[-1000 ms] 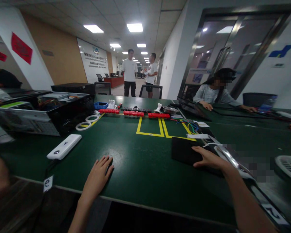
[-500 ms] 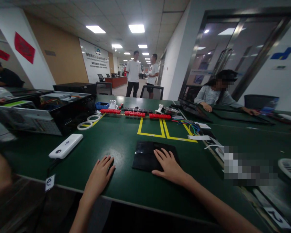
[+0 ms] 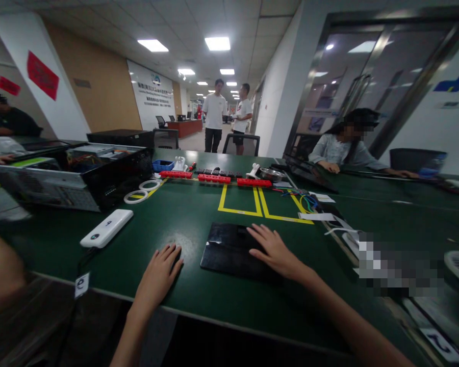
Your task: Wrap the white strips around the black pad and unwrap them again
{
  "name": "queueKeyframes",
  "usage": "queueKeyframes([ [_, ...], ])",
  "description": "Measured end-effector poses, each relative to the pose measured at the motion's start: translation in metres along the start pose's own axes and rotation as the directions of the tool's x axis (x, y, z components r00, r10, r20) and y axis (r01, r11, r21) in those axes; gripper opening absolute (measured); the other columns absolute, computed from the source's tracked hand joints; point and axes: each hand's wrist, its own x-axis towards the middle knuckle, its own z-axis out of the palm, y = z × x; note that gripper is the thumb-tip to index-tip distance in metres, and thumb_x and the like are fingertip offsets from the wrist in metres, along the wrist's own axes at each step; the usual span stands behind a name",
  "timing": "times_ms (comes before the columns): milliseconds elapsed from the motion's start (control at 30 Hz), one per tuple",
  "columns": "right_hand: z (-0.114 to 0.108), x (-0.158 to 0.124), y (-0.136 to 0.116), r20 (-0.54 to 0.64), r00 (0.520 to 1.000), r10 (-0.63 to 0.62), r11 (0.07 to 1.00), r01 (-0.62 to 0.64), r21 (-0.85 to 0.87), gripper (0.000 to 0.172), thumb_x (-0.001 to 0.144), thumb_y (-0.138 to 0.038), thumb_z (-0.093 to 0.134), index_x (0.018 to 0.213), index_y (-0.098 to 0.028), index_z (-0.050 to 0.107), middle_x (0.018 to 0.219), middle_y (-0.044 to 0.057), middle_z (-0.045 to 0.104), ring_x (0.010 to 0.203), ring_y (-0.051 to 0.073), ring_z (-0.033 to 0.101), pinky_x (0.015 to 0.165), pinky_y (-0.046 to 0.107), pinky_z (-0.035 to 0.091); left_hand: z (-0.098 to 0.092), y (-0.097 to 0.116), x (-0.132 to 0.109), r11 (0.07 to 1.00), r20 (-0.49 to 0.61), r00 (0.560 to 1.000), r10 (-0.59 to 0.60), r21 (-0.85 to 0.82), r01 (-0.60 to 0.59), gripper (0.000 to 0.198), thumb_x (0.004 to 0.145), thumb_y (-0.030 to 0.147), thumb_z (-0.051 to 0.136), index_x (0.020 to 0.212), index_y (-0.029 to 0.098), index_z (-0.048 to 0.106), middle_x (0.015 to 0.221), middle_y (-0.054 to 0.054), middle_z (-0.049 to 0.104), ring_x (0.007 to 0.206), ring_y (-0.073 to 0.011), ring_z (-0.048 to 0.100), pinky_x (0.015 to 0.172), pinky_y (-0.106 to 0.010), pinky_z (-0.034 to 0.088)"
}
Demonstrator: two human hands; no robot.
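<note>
My left hand [image 3: 158, 275] lies flat on the green table [image 3: 199, 214] near its front edge, fingers stretched out and holding nothing. My right hand [image 3: 277, 251] rests palm down, fingers spread, on the right part of a flat black pad [image 3: 227, 248] lying on the table in front of me. The pad sits just right of my left hand, below the yellow tape outline [image 3: 240, 201].
A white power bank [image 3: 106, 228] lies at left, beside an open black computer case [image 3: 76, 176] and white tape rings [image 3: 136, 197]. Red strips [image 3: 214, 178], a blue tray [image 3: 162, 165], a metal bowl [image 3: 270, 174] and coloured wires [image 3: 304, 199] lie farther back. A person sits at right; two stand in the corridor.
My right hand slid the black pad leftward from the table's right side to the middle, in front of me. My left hand has stayed flat in place.
</note>
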Motion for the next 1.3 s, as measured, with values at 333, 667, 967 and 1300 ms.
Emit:
queueKeyframes([
  [333, -0.053, -0.065, 0.140, -0.473, 0.547, 0.690, 0.454, -0.837, -0.306, 0.036, 0.088, -0.025, 0.039, 0.115, -0.009, 0.056, 0.114, 0.023, 0.049, 0.105, 0.037, 0.044, 0.076, 0.047, 0.036, -0.003, 0.003, 0.000, 1.000, 0.008, 1.000, -0.013, 0.014, 0.013, 0.039, 0.091, 0.033, 0.041, 0.125, 0.019, 0.054, 0.133, -0.011, 0.053, 0.128, -0.0242, 0.041, 0.106, -0.046, 0.030],
  [667, -0.041, -0.075, 0.164, -0.507, 0.584, 0.633, 0.499, -0.809, -0.309, 0.035, 0.084, -0.018, 0.036, 0.092, -0.005, 0.067, 0.101, 0.026, 0.055, 0.097, 0.036, 0.046, 0.070, 0.045, 0.033, -0.009, 0.033, 0.008, 0.978, 0.025, 0.979, 0.200, -0.061, -0.198, 0.039, 0.091, 0.029, 0.043, 0.129, 0.021, 0.050, 0.134, -0.009, 0.052, 0.126, -0.0234, 0.045, 0.106, -0.047, 0.031],
  [967, -0.044, -0.074, 0.171, -0.422, 0.619, 0.662, 0.535, -0.785, -0.312, 0.028, 0.082, -0.016, 0.040, 0.084, -0.009, 0.066, 0.083, 0.020, 0.062, 0.086, 0.029, 0.052, 0.068, 0.040, 0.030, 0.000, 0.072, 0.021, 0.942, 0.094, 0.946, 0.311, -0.164, -0.293, 0.043, 0.087, 0.030, 0.054, 0.128, 0.019, 0.051, 0.134, -0.014, 0.051, 0.126, -0.0258, 0.045, 0.104, -0.046, 0.035],
  [1300, -0.056, -0.073, 0.161, -0.487, 0.627, 0.608, 0.546, -0.776, -0.317, 0.029, 0.080, -0.010, 0.036, 0.086, -0.009, 0.065, 0.075, 0.019, 0.063, 0.080, 0.028, 0.054, 0.069, 0.041, 0.027, 0.004, 0.065, 0.014, 0.948, 0.025, 0.971, 0.238, -0.222, -0.226, 0.041, 0.088, 0.030, 0.053, 0.128, 0.021, 0.052, 0.134, -0.013, 0.051, 0.125, -0.0253, 0.046, 0.103, -0.043, 0.038],
])
